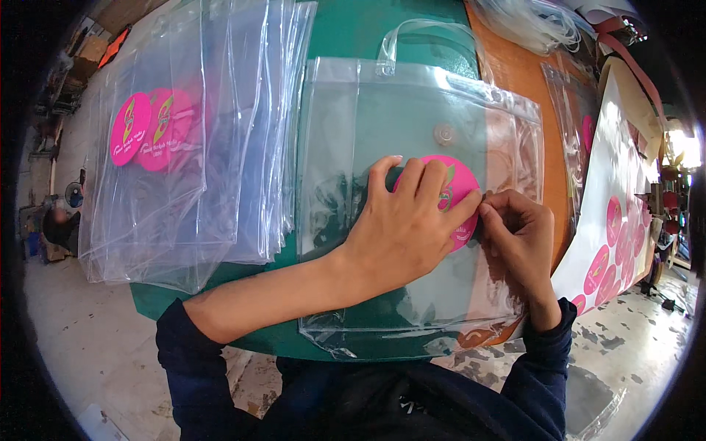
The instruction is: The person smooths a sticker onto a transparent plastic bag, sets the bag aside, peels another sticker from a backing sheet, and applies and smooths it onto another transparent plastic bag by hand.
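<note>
A clear plastic bag (334, 169) lies flat on the table before me, its clear loop handle (426, 25) at the far side. On its front, below a small round snap (444, 134), is a pink round sticker (463, 184) with a green and yellow design. My left hand (397, 231) rests over the sticker, palm down with fingers apart, and covers part of it. At the sticker's right edge, my right hand (521, 231) pinches with thumb and forefinger close to the left fingertips. What exactly lies between those fingertips is hidden.
A thick stack of clear bags (254, 147) with pink stickers stands left on the green tabletop (349, 33). Brown board (504, 66) shows at right. Beyond it hangs a white sheet (588, 220) of pink round stickers. Bundled clear plastic (533, 26) lies at the far right.
</note>
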The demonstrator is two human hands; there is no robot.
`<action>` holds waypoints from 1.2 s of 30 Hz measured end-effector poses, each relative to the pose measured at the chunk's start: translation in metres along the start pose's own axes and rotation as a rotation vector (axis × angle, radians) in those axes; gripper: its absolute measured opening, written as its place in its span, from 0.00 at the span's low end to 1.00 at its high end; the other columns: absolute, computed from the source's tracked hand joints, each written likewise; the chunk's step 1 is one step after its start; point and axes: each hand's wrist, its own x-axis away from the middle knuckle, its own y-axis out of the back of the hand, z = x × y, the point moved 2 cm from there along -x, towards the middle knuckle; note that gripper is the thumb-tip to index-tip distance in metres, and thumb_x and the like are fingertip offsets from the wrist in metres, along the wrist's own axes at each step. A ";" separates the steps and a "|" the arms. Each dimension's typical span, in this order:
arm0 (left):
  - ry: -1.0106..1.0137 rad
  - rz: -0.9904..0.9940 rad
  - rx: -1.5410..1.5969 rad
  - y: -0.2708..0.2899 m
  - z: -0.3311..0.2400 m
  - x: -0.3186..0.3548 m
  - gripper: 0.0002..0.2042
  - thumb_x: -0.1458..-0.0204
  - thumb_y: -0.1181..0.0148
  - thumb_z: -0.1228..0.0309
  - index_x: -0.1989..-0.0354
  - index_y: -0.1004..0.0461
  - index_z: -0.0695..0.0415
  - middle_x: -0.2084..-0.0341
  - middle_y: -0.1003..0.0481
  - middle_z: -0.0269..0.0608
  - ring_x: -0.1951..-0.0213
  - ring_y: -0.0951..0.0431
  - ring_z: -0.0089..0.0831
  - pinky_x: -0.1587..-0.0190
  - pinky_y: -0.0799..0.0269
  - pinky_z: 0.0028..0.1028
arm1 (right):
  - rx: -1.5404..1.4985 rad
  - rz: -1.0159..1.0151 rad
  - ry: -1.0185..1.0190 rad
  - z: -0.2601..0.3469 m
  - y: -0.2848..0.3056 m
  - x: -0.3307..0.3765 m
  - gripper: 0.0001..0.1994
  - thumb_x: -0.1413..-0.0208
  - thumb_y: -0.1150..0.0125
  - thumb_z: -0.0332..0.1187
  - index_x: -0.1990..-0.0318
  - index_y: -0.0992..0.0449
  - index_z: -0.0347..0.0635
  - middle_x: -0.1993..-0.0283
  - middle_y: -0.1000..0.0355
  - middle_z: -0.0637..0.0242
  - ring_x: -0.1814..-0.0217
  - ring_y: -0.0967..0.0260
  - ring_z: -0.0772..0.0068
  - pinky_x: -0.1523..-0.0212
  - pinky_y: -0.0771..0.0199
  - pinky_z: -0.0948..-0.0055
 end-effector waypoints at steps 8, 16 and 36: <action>-0.004 0.018 -0.011 0.000 0.000 0.000 0.28 0.62 0.35 0.62 0.46 0.30 0.43 0.59 0.37 0.39 0.53 0.38 0.38 0.49 0.47 0.47 | 0.002 -0.015 0.072 -0.007 0.000 -0.002 0.06 0.45 0.42 0.29 0.70 0.26 0.35 0.85 0.32 0.73 0.87 0.39 0.89 0.86 0.45 0.85; -0.004 0.029 -0.025 0.000 0.000 0.001 0.28 0.61 0.35 0.62 0.46 0.30 0.42 0.59 0.37 0.40 0.53 0.37 0.38 0.49 0.47 0.46 | 0.003 -0.009 0.030 -0.005 -0.001 -0.002 0.07 0.45 0.42 0.28 0.71 0.26 0.34 0.85 0.33 0.73 0.88 0.40 0.88 0.87 0.46 0.84; -0.014 0.007 -0.055 -0.001 0.000 0.001 0.28 0.58 0.38 0.59 0.43 0.31 0.42 0.60 0.36 0.42 0.54 0.37 0.39 0.49 0.47 0.46 | -0.007 0.011 -0.002 -0.003 0.000 -0.002 0.07 0.45 0.42 0.29 0.72 0.26 0.35 0.84 0.31 0.74 0.86 0.38 0.89 0.86 0.44 0.85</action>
